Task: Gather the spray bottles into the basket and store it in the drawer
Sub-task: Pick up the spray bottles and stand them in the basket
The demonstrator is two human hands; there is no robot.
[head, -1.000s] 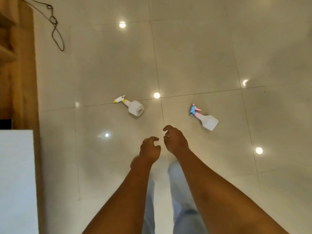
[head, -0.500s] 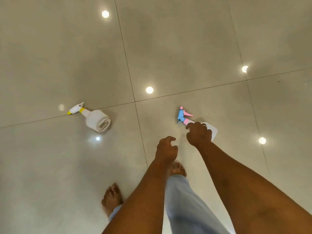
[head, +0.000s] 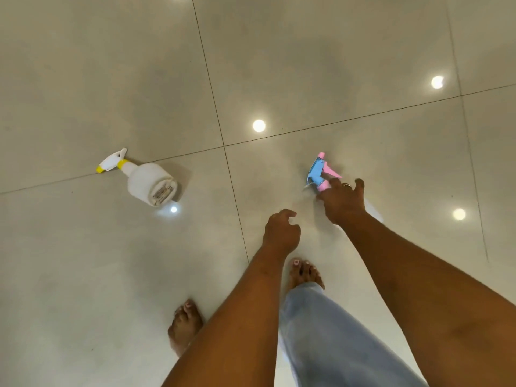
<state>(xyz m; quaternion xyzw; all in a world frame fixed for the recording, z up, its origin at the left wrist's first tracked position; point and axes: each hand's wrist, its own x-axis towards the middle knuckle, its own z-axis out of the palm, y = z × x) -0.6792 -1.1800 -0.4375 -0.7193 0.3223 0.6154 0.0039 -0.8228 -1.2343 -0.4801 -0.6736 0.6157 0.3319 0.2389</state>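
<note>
Reaching right hand (head: 342,202), fingers spread, over pink-and-blue spray bottle (head: 318,174) lying on floor (head: 111,275); contact unclear. Left hand (head: 280,230) loosely curled, empty. Yellow-nozzle bottle (head: 148,182) well apart.

Two spray bottles on floor (head: 83,79), one (head: 142,180) left, other (head: 319,173) right under right hand (head: 342,202)

Looks like a home interior: glossy beige tile floor (head: 139,79) w/ thin grout lines fills the frame, ceiling downlights reflected upper right, person's bare feet (head: 185,325) at bottom centre.
</note>
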